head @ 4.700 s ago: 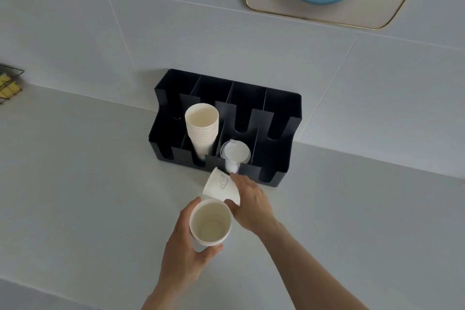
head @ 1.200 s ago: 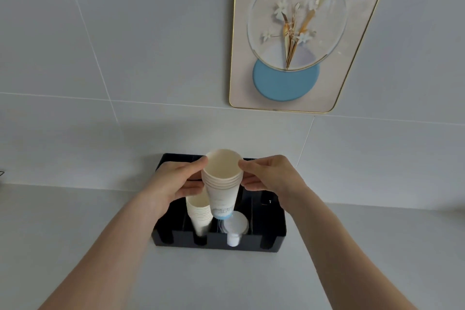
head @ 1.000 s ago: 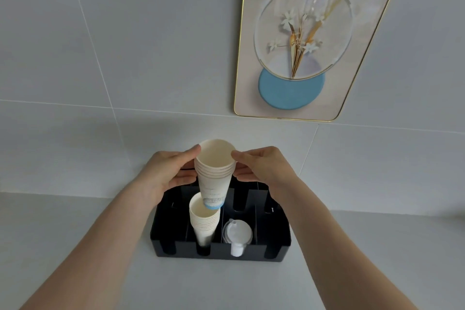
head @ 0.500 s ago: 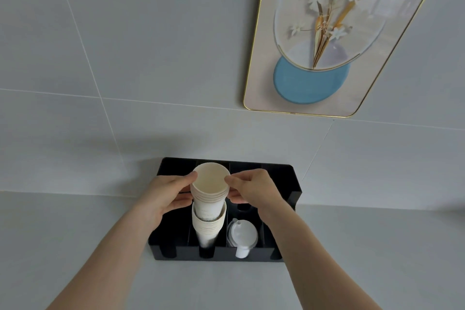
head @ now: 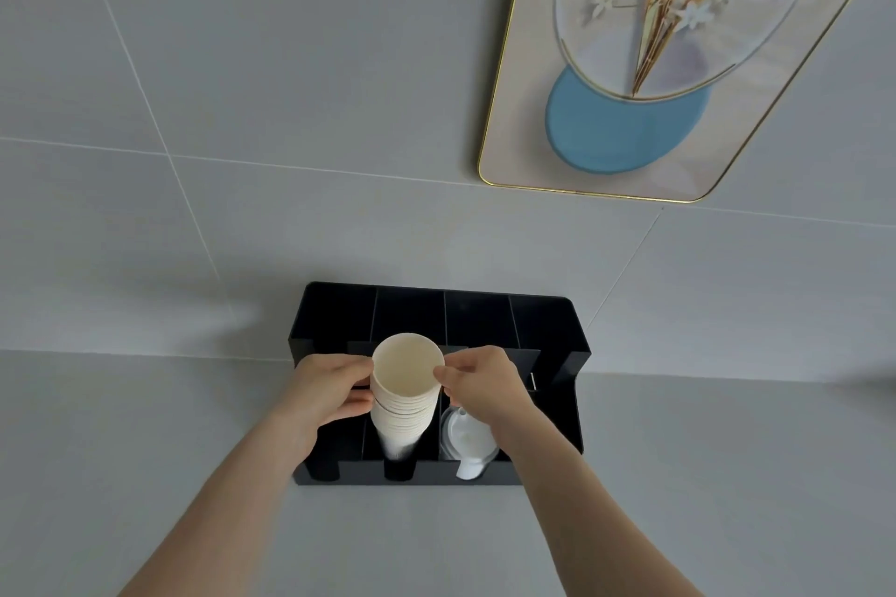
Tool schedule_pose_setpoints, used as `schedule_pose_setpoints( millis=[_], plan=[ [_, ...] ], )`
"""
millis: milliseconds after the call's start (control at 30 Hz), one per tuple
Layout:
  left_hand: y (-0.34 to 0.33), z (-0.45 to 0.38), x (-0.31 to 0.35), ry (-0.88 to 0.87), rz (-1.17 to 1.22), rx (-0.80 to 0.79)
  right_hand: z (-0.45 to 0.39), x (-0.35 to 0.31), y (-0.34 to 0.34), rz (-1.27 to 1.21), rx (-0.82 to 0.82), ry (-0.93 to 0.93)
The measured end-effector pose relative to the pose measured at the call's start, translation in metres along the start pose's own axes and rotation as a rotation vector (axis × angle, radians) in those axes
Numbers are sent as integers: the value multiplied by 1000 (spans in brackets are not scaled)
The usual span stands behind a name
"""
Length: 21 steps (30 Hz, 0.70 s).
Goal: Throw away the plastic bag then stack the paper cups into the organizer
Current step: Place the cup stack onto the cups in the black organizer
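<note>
A black organizer (head: 548, 320) with several slots stands on the counter against the tiled wall. One tall stack of white paper cups (head: 405, 402) sits upright in its second slot from the left. My left hand (head: 329, 395) grips the stack's upper rims from the left. From the right, the fingertips of my right hand (head: 480, 385) pinch the top rim. No plastic bag is in view.
A stack of white plastic lids (head: 468, 446) fills the slot to the right of the cups. The grey counter (head: 145, 451) spreads around the organizer. A gold-framed picture (head: 654, 63) hangs on the wall above right.
Both hands lowered the held stack of cups into the stack in the organizer; the two stacks are now nested into one. The camera tilted slightly down and left.
</note>
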State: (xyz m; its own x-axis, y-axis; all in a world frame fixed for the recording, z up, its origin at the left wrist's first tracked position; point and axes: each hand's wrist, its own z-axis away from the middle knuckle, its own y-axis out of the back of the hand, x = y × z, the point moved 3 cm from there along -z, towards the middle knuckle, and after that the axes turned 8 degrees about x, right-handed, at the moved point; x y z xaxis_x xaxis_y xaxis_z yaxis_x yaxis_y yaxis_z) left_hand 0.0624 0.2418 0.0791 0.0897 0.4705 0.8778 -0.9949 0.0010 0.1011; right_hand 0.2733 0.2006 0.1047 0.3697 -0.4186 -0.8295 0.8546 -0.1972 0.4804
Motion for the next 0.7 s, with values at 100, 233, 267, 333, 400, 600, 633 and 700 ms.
schedule_pose_setpoints(
  millis=[100, 233, 267, 333, 400, 600, 633, 700],
  plan=[
    [-1, 1, -3, -19, -20, 0, 0, 4, -3, 16, 0, 3],
    [-1, 2, -4, -54, -53, 22, -1, 7, -3, 10, 9, 0],
    [-2, 2, -4, -62, -63, 24, -1, 7, -3, 13, 10, 0],
    [-2, 2, -4, -66, -80, 28, -1, 7, -4, 13, 16, 0],
    [-3, 2, -5, -61, -85, 33, -1, 8, -5, 15, 24, -6],
    [-5, 3, -4, -65, -114, 71, 4, 4, -7, 11, 40, -19],
    [-5, 4, -3, -72, -130, 79, 6, 3, -8, 46, 42, -2],
    [-7, 9, -2, -114, -202, 86, 10, -2, -9, 156, 69, 54]
  ],
)
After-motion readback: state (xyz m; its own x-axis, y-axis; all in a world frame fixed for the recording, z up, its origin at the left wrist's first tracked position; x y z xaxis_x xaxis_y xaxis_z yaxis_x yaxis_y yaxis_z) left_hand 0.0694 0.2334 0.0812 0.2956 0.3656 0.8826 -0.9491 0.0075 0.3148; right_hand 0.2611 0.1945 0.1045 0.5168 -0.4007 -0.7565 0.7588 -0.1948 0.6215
